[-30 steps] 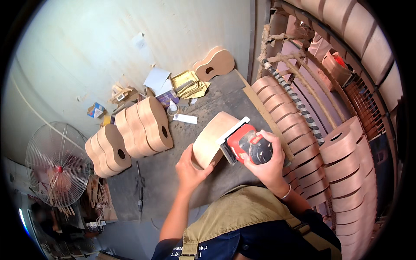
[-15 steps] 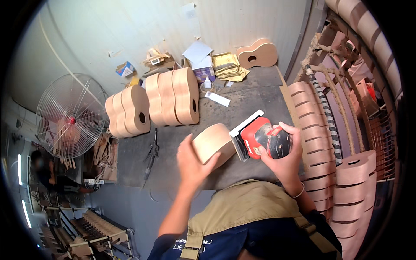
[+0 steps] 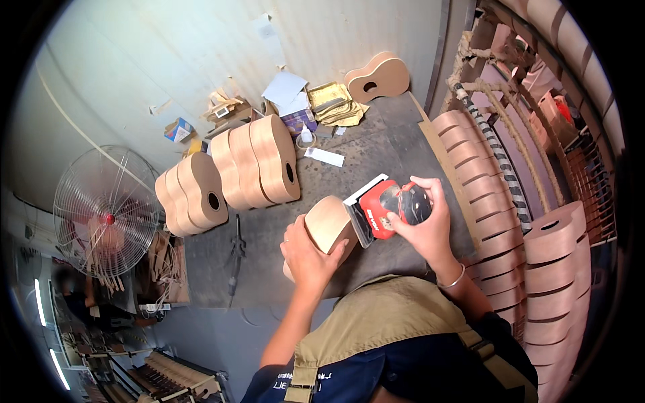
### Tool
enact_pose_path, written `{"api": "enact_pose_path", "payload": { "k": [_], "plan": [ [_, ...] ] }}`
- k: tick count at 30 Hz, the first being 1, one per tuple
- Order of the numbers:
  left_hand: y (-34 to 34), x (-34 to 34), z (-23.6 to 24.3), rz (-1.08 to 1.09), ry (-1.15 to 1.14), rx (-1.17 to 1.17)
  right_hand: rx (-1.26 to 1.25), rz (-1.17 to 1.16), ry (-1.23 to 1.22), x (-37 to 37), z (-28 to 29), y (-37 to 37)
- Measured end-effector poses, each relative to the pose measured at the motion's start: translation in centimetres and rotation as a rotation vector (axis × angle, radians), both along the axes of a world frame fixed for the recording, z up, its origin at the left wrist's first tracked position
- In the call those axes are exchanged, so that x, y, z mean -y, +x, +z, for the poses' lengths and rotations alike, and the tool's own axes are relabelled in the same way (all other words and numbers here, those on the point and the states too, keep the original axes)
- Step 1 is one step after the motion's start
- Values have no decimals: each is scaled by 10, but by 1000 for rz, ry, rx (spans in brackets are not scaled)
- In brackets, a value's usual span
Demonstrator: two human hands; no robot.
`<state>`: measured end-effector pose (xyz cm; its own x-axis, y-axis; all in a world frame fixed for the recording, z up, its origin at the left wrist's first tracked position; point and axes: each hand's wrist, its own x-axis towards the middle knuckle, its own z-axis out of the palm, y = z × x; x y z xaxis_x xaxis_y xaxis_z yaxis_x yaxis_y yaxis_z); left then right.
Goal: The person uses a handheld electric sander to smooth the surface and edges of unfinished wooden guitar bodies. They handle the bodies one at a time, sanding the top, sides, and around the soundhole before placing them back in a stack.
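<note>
A small pale wooden guitar body stands on its side on the dark worktop. My left hand wraps round its left part, fingers along the outer side and thumb toward the right. My right hand grips a red and black electric sander, its plate tilted at the body's right end; whether they touch is unclear. Two groups of guitar bodies stand on the worktop at the left. A black hose tool lies below them.
Another guitar body, yellow sheets and a glue bottle are at the back. A fan stands left. Rows of bodies fill racks at right. A partly hidden person is at the lower left.
The view has swung and shifted. My left hand has changed its hold on the body, now higher round its side. The body and sander sit at a different angle to each other.
</note>
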<state>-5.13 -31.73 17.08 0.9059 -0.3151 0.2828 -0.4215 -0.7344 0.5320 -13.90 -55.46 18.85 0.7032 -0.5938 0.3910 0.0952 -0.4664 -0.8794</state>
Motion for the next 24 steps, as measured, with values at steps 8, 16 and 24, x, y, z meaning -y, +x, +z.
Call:
{"api": "enact_pose_path", "payload": {
  "k": [8, 16, 24],
  "plan": [
    [-1, -24, -12, 26, -43, 48, -128, 13, 445, 7, -53, 9],
    [-9, -50, -18, 123, -153, -2, -100, 17, 42, -1, -101, 26],
    [-31, -100, -45, 244, -257, -66, -136, 54, -41, 8, -108, 56]
  ]
}}
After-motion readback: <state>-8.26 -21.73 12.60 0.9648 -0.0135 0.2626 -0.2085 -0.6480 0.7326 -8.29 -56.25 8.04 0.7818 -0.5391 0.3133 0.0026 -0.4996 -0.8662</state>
